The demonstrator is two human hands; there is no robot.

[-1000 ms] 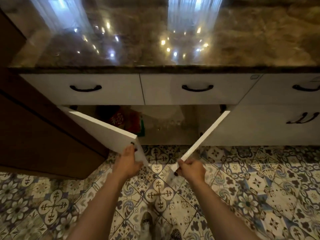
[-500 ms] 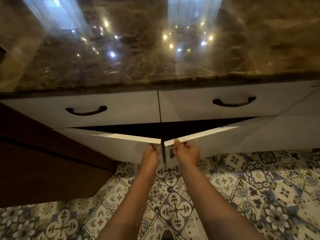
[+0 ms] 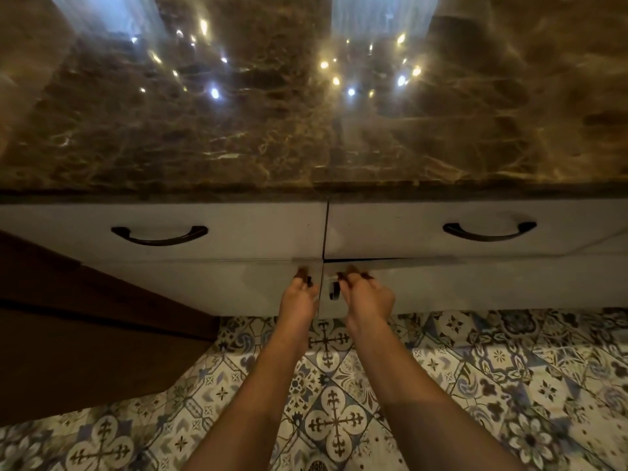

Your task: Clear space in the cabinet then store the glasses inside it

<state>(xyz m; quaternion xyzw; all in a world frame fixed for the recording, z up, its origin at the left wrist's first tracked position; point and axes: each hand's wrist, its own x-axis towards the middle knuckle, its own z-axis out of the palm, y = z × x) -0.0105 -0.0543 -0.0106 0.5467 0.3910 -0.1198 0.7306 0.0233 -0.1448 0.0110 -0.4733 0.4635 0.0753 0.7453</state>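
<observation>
Both white cabinet doors [image 3: 238, 287] were swung nearly shut since before, contents hidden; left hand [image 3: 299, 299] and right hand [image 3: 368, 300] were closed on door handles [image 3: 334, 289]

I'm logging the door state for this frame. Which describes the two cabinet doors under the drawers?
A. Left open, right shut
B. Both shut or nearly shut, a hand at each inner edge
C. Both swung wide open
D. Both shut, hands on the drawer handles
B: the left door and right door lie nearly flush with the cabinet front, with the left hand and right hand at their meeting edges.
</observation>
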